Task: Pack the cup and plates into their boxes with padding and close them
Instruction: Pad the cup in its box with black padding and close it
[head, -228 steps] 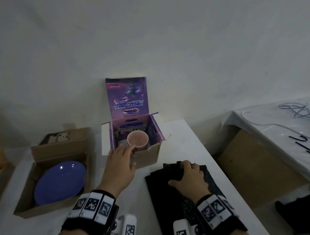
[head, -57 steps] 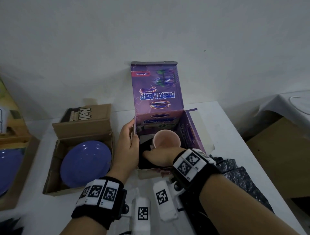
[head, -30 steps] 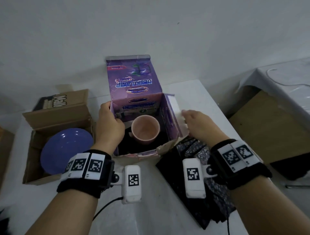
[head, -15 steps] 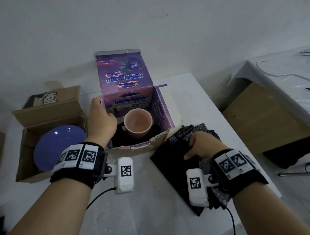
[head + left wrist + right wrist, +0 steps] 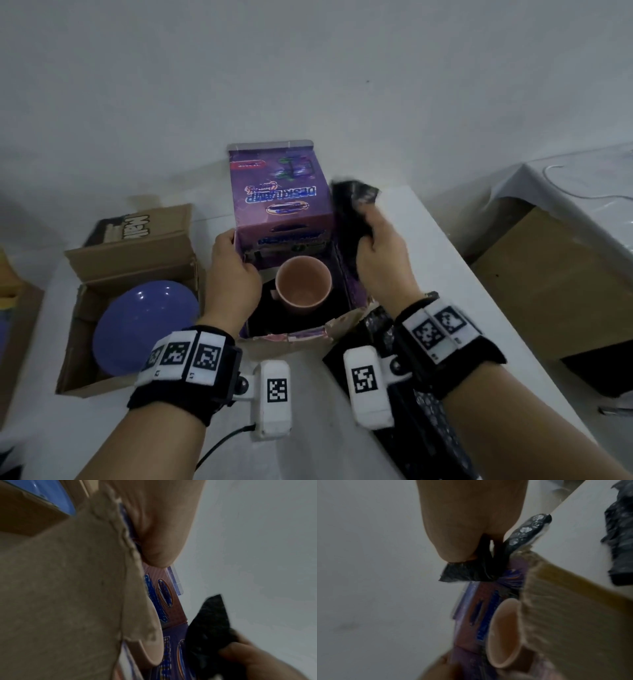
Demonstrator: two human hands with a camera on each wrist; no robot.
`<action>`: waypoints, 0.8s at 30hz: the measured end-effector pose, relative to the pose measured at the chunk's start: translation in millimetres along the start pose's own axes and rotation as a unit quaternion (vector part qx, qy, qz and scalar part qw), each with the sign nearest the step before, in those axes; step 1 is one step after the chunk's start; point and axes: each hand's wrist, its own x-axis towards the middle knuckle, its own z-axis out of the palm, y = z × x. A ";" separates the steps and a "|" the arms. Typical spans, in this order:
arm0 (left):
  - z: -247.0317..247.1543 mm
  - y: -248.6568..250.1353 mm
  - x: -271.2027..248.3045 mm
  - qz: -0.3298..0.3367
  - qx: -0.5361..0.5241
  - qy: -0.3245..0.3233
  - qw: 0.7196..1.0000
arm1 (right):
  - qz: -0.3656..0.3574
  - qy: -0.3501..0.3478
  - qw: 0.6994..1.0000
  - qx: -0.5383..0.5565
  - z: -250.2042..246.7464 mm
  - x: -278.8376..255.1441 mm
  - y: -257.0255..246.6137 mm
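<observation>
A pink cup (image 5: 303, 286) stands upright inside the open purple box (image 5: 284, 209) on dark padding. My left hand (image 5: 233, 270) grips the box's left wall, thumb inside the box (image 5: 159, 536). My right hand (image 5: 383, 260) holds a black sheet of bubble-wrap padding (image 5: 352, 205) lifted above the box's right side; the right wrist view has the padding (image 5: 471, 572) pinched under the fingers, with the cup (image 5: 505, 632) below. A blue plate (image 5: 144, 322) lies in the open brown box (image 5: 133, 246) on the left.
More black padding (image 5: 424, 411) lies on the white table (image 5: 445, 260) by my right forearm. Another blue plate (image 5: 4, 335) shows at the far left edge. A second table with cables (image 5: 582, 192) stands at the right, beyond a gap.
My right hand has picked a black padding sheet off the pile and raised it up beside the purple box. The left hand stays on the box's left wall.
</observation>
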 end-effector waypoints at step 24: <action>1.7 -10.7 10.8 0.043 0.054 0.005 0.998 | 0.241 -0.351 0.896 -0.126 73.1 36.9 -1.3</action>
